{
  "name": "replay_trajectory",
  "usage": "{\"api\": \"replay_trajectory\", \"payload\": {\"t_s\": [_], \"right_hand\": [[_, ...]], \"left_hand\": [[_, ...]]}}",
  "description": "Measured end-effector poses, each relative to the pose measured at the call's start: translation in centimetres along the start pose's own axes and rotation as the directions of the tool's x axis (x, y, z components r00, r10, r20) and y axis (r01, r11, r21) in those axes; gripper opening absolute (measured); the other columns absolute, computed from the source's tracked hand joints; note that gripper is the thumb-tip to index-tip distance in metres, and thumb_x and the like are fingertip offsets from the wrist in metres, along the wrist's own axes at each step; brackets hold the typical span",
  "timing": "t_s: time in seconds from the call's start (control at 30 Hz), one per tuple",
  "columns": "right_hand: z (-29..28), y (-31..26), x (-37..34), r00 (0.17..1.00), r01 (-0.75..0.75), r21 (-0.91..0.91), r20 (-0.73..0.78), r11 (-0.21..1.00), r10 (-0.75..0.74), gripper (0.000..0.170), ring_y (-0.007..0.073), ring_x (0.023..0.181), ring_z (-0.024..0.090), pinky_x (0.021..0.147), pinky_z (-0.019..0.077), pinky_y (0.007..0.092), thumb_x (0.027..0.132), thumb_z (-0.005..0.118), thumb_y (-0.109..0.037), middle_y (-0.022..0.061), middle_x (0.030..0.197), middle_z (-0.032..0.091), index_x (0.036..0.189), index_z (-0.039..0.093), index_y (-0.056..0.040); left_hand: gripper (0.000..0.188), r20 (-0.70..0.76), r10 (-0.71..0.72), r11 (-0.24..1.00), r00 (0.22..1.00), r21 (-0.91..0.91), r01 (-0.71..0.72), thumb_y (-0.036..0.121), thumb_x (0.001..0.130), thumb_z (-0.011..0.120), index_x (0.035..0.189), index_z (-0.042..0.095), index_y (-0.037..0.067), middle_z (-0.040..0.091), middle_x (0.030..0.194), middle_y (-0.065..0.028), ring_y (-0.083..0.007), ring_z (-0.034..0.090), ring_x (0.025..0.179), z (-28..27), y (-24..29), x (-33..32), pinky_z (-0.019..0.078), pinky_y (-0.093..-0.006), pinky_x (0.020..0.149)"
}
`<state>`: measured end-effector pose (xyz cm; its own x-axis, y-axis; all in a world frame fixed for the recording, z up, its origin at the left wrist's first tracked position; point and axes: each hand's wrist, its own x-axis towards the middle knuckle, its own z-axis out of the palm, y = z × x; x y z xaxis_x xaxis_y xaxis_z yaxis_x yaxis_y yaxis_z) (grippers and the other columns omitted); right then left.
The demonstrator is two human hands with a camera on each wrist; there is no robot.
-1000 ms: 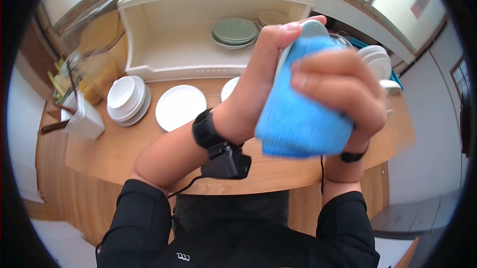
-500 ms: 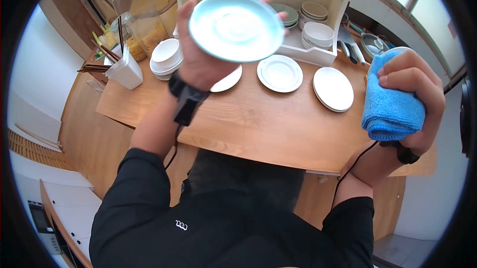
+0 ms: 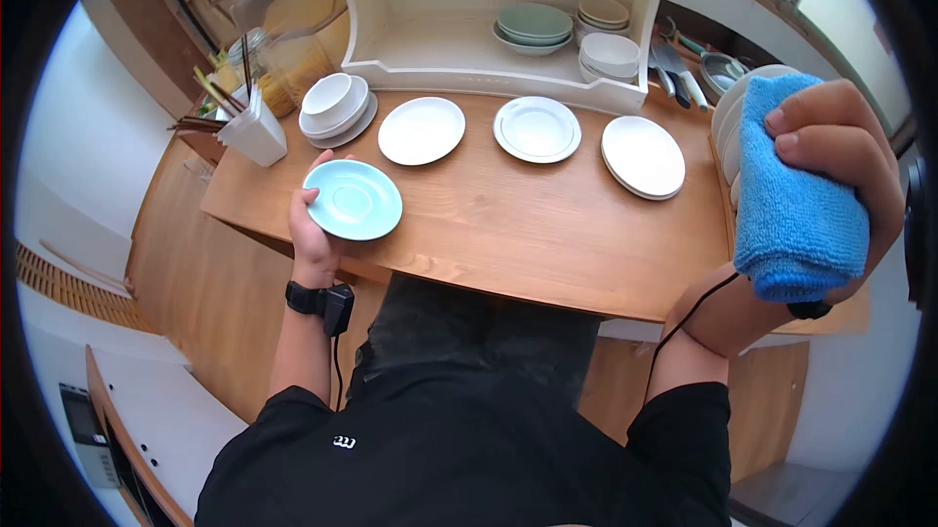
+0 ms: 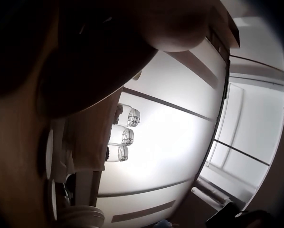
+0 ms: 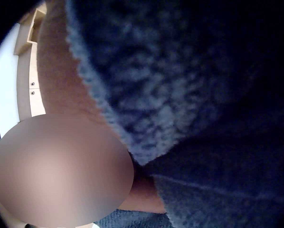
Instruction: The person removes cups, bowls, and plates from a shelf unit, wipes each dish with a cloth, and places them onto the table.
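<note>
In the head view, my left hand (image 3: 311,237) holds a light blue saucer (image 3: 354,200) near the table's front left edge, thumb over its rim and fingers behind it. The saucer's upper face is turned toward me; it shows as a dark shape (image 4: 99,76) in the left wrist view. My right hand (image 3: 860,161) grips a folded blue cloth (image 3: 796,200), raised at the right side of the table. Ribbed blue cloth (image 5: 175,80) fills most of the right wrist view.
On the wooden table (image 3: 469,224) lie a white plate (image 3: 421,131), a rimmed white plate (image 3: 536,129) and stacked white plates (image 3: 643,158). White bowls and plates (image 3: 332,102) stand back left beside a chopstick holder (image 3: 256,131). Behind is a white shelf (image 3: 430,39); knives (image 3: 679,78) lie right of it.
The cloth was against the saucer in both hands; then the hands parted. My left hand has lowered the saucer toward the table's front left. The right hand keeps the cloth at the right.
</note>
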<state>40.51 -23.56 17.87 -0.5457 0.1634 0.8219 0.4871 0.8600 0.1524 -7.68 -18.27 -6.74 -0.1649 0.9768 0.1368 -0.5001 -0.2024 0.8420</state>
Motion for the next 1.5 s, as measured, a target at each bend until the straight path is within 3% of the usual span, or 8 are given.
{"api": "replay_trajectory", "payload": {"t_s": [0.4, 0.63, 0.7, 1.07, 1.23, 1.3, 1.43, 1.5], "right_hand": [[0.3, 0.3, 1.2, 0.994, -0.108, 0.018, 0.009, 0.994, 0.108, 0.051, 0.0253, 0.082, 0.074, 0.074, 0.0545, 0.0338, 0.067, 0.087, -0.044, 0.0159, 0.09, 0.072, 0.093, 0.074, -0.0013], [-1.2, 1.1, 1.2, 0.984, -0.139, -0.025, 0.111, 0.99, 0.141, 0.045, 0.0254, 0.089, 0.073, 0.08, 0.0529, 0.0325, 0.068, 0.086, -0.028, 0.0163, 0.097, 0.073, 0.1, 0.074, 0.0004], [-2.1, 1.6, 0.9, 0.969, -0.185, 0.075, 0.181, 0.98, 0.169, 0.042, 0.0255, 0.094, 0.071, 0.084, 0.0524, 0.033, 0.069, 0.083, -0.017, 0.0164, 0.104, 0.072, 0.105, 0.073, 0.0017], [-3.6, 1.3, -0.9, 0.779, -0.542, 0.038, 0.397, 0.839, 0.486, 0.037, 0.0226, 0.103, 0.066, 0.093, 0.0504, 0.0319, 0.075, 0.08, -0.007, 0.0123, 0.112, 0.07, 0.111, 0.069, -0.0001], [-3.5, 1.2, -0.6, 0.803, -0.496, 0.051, 0.407, 0.867, 0.435, 0.038, 0.0239, 0.104, 0.067, 0.093, 0.0508, 0.0331, 0.075, 0.08, -0.004, 0.0123, 0.111, 0.069, 0.111, 0.069, 0.0002], [-3.3, 1.2, -0.4, 0.821, -0.45, 0.051, 0.415, 0.892, 0.391, 0.038, 0.0245, 0.104, 0.067, 0.093, 0.051, 0.0334, 0.075, 0.081, -0.003, 0.0123, 0.111, 0.069, 0.111, 0.069, 0.0004], [-3.3, 1.2, -0.4, 0.836, -0.385, 0.096, 0.457, 0.918, 0.303, 0.041, 0.0261, 0.103, 0.067, 0.092, 0.052, 0.0355, 0.075, 0.084, -0.004, 0.0133, 0.112, 0.069, 0.112, 0.069, 0.0015], [-3.6, 1.1, -0.6, 0.833, -0.385, 0.093, 0.462, 0.918, 0.303, 0.042, 0.0263, 0.103, 0.067, 0.091, 0.0524, 0.0361, 0.074, 0.085, -0.004, 0.0136, 0.112, 0.069, 0.113, 0.069, 0.0019]], "left_hand": [[0.061, -0.071, 0.074, 0.857, 0.995, 0.514, -0.027, 0.013, 0.092, 0.043, 0.146, 0.06, -0.007, 0.07, 0.134, -0.0208, -0.0258, 0.067, 0.121, -4.3, 0.0, 1.0, 0.0533, -0.0367, 0.106], [0.055, -0.096, 0.169, 0.453, 0.981, 0.891, 0.009, 0.011, 0.091, 0.051, 0.142, 0.063, -0.007, 0.074, 0.125, -0.0238, -0.0332, 0.07, 0.118, -3.6, 1.1, 1.0, 0.0519, -0.0399, 0.104], [0.054, -0.061, 0.179, 0.147, 0.982, 0.989, 0.034, 0.016, 0.094, 0.053, 0.143, 0.062, -0.005, 0.071, 0.131, -0.0286, -0.0412, 0.067, 0.125, -2.4, 1.7, 0.4, 0.0499, -0.0462, 0.109], [0.057, -0.168, 0.1, -0.428, 0.981, 0.883, 0.195, 0.028, 0.097, 0.06, 0.15, 0.059, 0.007, 0.06, 0.143, -0.024, -0.0442, 0.064, 0.125, 1.4, 2.8, 1.1, 0.0519, -0.054, 0.107], [0.062, 0.321, 0.159, -0.36, 0.934, 0.9, -0.248, 0.027, 0.096, 0.067, 0.152, 0.057, 0.003, 0.055, 0.15, -0.0309, -0.0477, 0.057, 0.134, 7.8, 1.7, -0.1, 0.047, -0.0533, 0.115], [0.072, 0.452, -0.082, -0.242, 0.888, 0.855, -0.458, 0.024, 0.093, 0.076, 0.158, 0.05, 0.008, 0.049, 0.158, -0.029, -0.0465, 0.049, 0.145, 13.5, 0.0, -1.7, 0.0408, -0.0519, 0.123], [0.076, 0.8, -0.381, 0.121, 0.464, 0.54, -0.833, 0.028, 0.092, 0.078, 0.16, 0.049, 0.009, 0.051, 0.156, -0.0277, -0.046, 0.049, 0.145, 21.3, -3.1, -2.8, 0.0393, -0.0496, 0.125], [0.079, 0.832, -0.424, 0.224, 0.359, 0.48, -0.848, 0.031, 0.091, 0.079, 0.161, 0.048, 0.01, 0.049, 0.158, -0.0294, -0.0472, 0.047, 0.148, 24.6, -5.4, -1.4, 0.0389, -0.0514, 0.125]]}}
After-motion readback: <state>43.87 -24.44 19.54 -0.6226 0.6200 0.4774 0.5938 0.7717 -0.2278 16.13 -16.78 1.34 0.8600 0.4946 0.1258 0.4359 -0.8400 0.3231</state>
